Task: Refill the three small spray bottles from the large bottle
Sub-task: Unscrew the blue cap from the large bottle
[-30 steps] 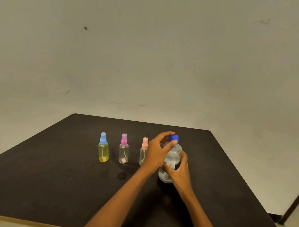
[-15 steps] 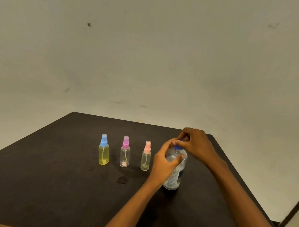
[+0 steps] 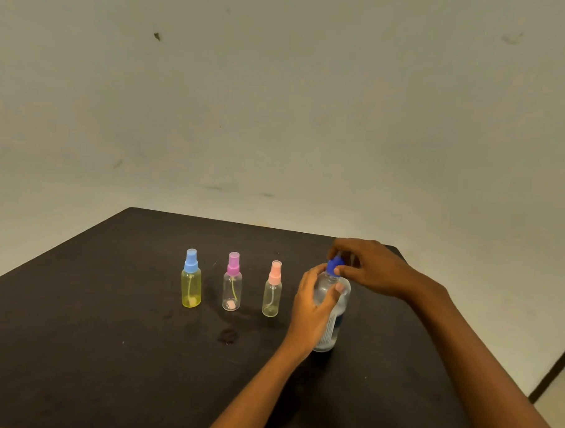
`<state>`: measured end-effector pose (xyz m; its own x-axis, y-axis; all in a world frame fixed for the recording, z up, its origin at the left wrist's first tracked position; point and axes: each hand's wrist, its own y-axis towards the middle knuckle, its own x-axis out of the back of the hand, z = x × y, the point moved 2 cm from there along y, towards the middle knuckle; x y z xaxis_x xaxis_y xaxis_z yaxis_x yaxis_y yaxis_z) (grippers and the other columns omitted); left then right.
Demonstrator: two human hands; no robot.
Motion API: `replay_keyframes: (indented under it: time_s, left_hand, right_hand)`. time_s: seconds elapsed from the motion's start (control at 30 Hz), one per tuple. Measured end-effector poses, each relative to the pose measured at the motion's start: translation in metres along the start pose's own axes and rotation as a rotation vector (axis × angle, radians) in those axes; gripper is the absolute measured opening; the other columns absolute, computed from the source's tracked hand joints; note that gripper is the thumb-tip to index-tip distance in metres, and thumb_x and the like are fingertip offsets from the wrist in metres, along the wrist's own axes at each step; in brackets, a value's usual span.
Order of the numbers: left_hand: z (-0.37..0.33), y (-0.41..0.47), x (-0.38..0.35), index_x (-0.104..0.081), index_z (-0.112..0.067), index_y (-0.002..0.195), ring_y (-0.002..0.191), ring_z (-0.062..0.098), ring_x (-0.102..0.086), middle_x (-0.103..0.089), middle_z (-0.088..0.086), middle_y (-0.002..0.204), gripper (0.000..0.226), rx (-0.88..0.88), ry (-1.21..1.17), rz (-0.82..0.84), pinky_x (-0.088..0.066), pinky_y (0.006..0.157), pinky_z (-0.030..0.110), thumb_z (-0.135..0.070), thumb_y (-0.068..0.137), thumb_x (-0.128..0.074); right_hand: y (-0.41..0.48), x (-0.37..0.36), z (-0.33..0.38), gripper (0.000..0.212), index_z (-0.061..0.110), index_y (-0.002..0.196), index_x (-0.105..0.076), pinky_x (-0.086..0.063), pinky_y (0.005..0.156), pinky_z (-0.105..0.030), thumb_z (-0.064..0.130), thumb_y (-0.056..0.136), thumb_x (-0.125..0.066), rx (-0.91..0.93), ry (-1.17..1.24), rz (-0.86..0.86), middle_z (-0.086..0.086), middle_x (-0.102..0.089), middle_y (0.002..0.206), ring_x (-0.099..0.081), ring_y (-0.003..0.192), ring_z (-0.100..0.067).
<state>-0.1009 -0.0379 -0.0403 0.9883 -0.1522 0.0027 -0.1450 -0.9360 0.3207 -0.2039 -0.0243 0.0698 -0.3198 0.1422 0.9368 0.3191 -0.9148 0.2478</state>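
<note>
Three small spray bottles stand upright in a row on the dark table (image 3: 74, 350): a yellow one with a blue cap (image 3: 191, 278), a clear one with a purple cap (image 3: 232, 282) and a clear one with a pink cap (image 3: 272, 289). To their right stands the large clear bottle (image 3: 333, 316) with liquid inside. My left hand (image 3: 312, 307) wraps around its body. My right hand (image 3: 368, 266) pinches its blue cap (image 3: 333, 267) from above with the fingertips.
A small dark wet spot (image 3: 227, 336) lies on the table in front of the small bottles. The table's far edge and right corner are just behind my right hand. A pale wall fills the background.
One second ago my left hand was at the cap and my right hand held the body. The hands swapped: the left now grips the body, the right is on the cap.
</note>
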Motion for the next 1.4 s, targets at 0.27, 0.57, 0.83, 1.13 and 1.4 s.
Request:
replay_keyframes:
  time_s: [0.27, 0.57, 0.83, 1.13, 1.4]
  left_hand:
    - [0.004, 0.001, -0.001, -0.037, -0.039, 0.114, 0.102, -0.013, -0.045, -0.045, -0.022, 0.114, 0.034, -0.013, -0.005, 0.014, -0.034, 0.081, -0.001, -0.028, 0.089, -0.058]
    - [0.003, 0.000, -0.002, -0.040, -0.037, 0.114, 0.106, -0.004, -0.050, -0.051, -0.010, 0.119, 0.046, -0.009, -0.043, 0.018, -0.039, 0.095, 0.014, -0.049, 0.074, -0.059]
    - [-0.004, -0.001, 0.000, -0.037, -0.028, 0.122, 0.107, -0.003, -0.041, -0.043, -0.011, 0.121, 0.036, 0.036, 0.009, 0.033, -0.030, 0.097, 0.017, -0.025, 0.091, -0.056]
    - [-0.004, -0.003, 0.000, -0.041, -0.030, 0.124, 0.115, 0.004, -0.045, -0.048, -0.007, 0.126, 0.051, 0.031, 0.015, 0.024, -0.036, 0.104, 0.024, -0.053, 0.082, -0.058]
    - [-0.007, -0.003, 0.001, -0.039, -0.027, 0.127, 0.116, 0.002, -0.040, -0.045, -0.007, 0.128, 0.040, 0.042, 0.001, 0.031, -0.031, 0.099, 0.018, -0.029, 0.091, -0.056]
  right_hand:
    - [0.012, -0.004, 0.011, 0.031, 0.015, 0.089, -0.056, -0.049, 0.071, -0.029, 0.044, 0.091, -0.048, -0.080, -0.297, -0.036, -0.002, -0.061, 0.084, -0.057, 0.075, -0.016]
    - [0.006, -0.002, 0.007, 0.010, 0.029, 0.088, -0.045, -0.048, 0.079, -0.032, 0.022, 0.090, -0.051, 0.072, -0.145, 0.125, 0.011, -0.047, 0.090, -0.050, 0.084, -0.012]
    - [0.021, 0.015, 0.014, 0.039, 0.018, 0.093, -0.048, -0.039, 0.065, -0.024, 0.057, 0.087, -0.046, -0.099, -0.298, 0.134, 0.006, -0.049, 0.080, -0.047, 0.073, -0.012]
    - [0.018, 0.011, 0.011, 0.012, 0.018, 0.083, -0.047, -0.042, 0.068, -0.029, 0.022, 0.087, -0.058, 0.042, -0.153, 0.241, 0.000, -0.053, 0.082, -0.045, 0.073, -0.013]
    - [0.023, 0.014, 0.020, 0.027, 0.018, 0.091, -0.050, -0.045, 0.074, -0.029, 0.044, 0.087, -0.056, -0.075, -0.166, 0.219, 0.003, -0.053, 0.085, -0.048, 0.078, -0.012]
